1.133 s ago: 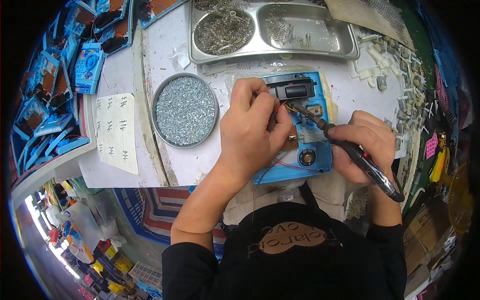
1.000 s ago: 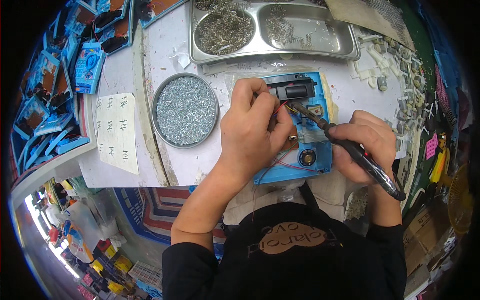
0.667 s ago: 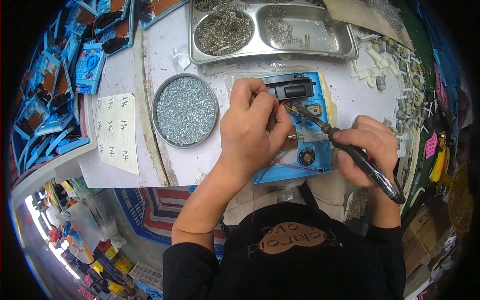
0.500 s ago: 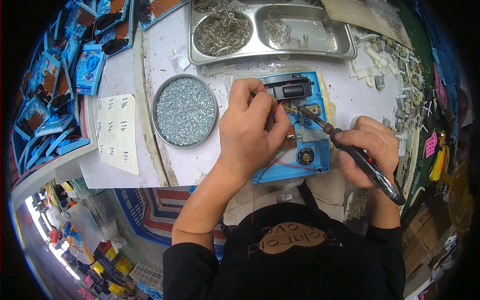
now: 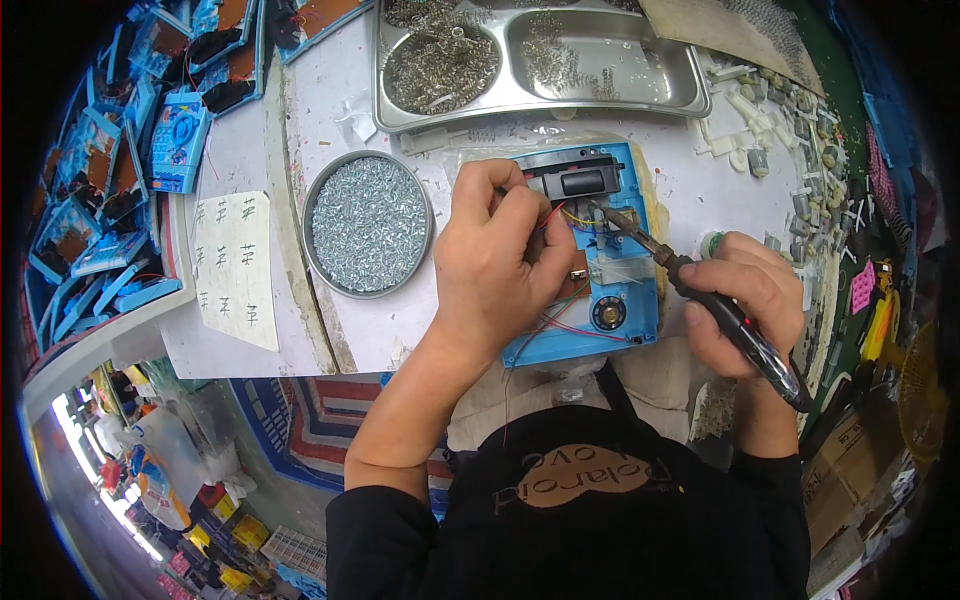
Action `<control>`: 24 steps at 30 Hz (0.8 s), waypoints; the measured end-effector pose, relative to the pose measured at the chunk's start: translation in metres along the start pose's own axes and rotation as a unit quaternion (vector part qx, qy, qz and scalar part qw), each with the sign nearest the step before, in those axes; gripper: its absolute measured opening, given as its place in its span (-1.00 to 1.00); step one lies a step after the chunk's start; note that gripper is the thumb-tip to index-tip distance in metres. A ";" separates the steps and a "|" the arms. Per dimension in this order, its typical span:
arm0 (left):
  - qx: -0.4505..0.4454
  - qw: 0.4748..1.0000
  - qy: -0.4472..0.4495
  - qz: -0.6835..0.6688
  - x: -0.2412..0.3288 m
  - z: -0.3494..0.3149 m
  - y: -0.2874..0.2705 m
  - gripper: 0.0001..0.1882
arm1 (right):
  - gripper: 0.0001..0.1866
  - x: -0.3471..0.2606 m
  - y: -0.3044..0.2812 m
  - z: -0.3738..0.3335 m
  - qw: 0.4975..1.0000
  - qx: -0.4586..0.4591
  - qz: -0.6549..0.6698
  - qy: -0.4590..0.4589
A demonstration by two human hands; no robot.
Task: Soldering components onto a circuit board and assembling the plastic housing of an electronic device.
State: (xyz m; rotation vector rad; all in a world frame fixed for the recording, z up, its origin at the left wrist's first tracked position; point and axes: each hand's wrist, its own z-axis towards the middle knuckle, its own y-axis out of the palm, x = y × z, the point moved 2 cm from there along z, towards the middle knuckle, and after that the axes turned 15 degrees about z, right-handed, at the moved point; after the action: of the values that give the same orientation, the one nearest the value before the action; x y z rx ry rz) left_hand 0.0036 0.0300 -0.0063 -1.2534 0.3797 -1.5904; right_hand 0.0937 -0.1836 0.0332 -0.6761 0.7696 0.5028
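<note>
My right hand [image 5: 745, 285] grips a soldering iron [image 5: 738, 325] by its black handle, which has a small red light. Its metal tip reaches over an open blue plastic casing [image 5: 645, 295], just below a black block-shaped part [image 5: 584, 181]. On the left side of that casing my left hand [image 5: 503, 262] is closed in a pinch on thin wires [image 5: 550, 213], one of them red; the fingertips are partly hidden. Inside the casing sit a round black speaker [image 5: 609, 313] and several loose wires. A small green thing [image 5: 711, 244] shows by my right fingers; I cannot make out its kind.
A round tray of small screws [image 5: 368, 225] lies left of the casing. Beyond stands a metal compartment tray [image 5: 550, 112] with springs. White and grey plastic parts [image 5: 760, 125] lie at right. Blue casings [image 5: 100, 210] are piled far left, near a paper with handwriting [image 5: 236, 270].
My right hand and the soldering iron have shifted slightly right and down. The iron's tip has drawn back a little to the right. My left hand has moved slightly left, still pinched.
</note>
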 end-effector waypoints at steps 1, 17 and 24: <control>0.000 1.000 0.002 0.000 0.000 0.000 -0.001 -0.89 | -0.70 0.000 -0.001 0.000 1.000 -0.001 0.000 -0.002; -0.083 0.993 0.082 -0.021 0.021 -0.003 -0.018 -0.65 | -0.64 -0.013 -0.023 -0.017 0.992 0.113 0.032 0.055; -0.208 0.964 0.167 -0.013 0.036 0.000 -0.002 -0.84 | -0.51 -0.011 -0.018 -0.042 0.963 0.215 0.068 0.149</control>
State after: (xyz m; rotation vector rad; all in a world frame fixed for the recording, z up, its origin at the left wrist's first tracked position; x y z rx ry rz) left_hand 0.0053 -0.0001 0.0139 -1.2978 0.9549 -1.8073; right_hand 0.0787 -0.2274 0.0253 -0.2944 1.1734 0.3419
